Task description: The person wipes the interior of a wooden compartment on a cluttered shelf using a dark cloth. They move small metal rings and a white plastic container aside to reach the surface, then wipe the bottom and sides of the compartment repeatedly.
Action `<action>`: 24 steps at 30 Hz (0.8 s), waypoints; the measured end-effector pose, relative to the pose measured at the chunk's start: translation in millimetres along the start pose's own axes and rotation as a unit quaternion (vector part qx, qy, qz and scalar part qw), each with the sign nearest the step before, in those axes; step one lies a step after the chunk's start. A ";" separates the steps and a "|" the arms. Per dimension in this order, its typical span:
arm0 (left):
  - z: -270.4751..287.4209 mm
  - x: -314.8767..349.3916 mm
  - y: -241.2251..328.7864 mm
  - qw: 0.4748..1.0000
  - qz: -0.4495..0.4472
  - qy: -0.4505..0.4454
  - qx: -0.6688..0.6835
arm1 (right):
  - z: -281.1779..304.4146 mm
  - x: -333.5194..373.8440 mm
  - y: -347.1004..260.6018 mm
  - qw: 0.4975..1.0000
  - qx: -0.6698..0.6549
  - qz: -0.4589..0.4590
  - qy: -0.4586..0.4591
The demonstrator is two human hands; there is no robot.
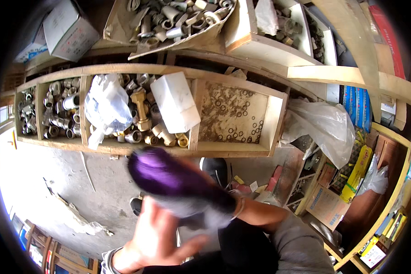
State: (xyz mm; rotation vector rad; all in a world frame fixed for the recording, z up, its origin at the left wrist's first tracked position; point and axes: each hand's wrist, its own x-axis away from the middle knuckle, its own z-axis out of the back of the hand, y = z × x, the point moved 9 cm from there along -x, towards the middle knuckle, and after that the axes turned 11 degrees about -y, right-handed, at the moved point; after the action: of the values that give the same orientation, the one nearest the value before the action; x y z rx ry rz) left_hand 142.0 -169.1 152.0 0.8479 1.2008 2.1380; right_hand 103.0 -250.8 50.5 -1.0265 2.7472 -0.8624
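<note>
My right hand (169, 176) wears a purple and grey work glove with a dark cuff, and reaches across the middle from the lower right. Motion blurs it, and its fingers cannot be made out. Just below the glove is my bare left hand (157, 233), its thumb and fingers apart, with nothing seen in it. Whether its fingertips touch the glove is unclear. Beyond both hands lies a long wooden tray (169, 68) split into compartments of metal pipe fittings (59, 121). A white box (176, 102) and a clear plastic bag (107, 102) rest on the fittings.
Small rings (237, 107) lie scattered in the tray's right compartment. Behind stands a cardboard box (123, 34) full of fittings. At right are a crumpled plastic sheet (326, 125) and a wooden bin (399, 178) with yellow boxes (358, 171). Below is concrete floor (109, 182).
</note>
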 end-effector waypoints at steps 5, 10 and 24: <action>5.1 -48.5 36.3 0.995 -0.083 -0.043 0.026 | 67.0 88.3 -69.3 0.971 0.050 0.111 0.207; 5.5 -73.8 9.0 0.986 -0.039 0.044 0.159 | 42.9 107.8 -185.4 0.836 0.471 0.083 0.270; 18.0 -66.1 -31.7 0.951 -0.107 0.235 -0.171 | 101.9 21.2 -136.5 0.420 0.873 -0.174 0.175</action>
State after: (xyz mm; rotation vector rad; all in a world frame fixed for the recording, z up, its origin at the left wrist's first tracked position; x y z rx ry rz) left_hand 203.4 -191.8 114.4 0.0489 1.0263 2.3358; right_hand 192.6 -396.8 40.6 -0.6215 0.2358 -2.8554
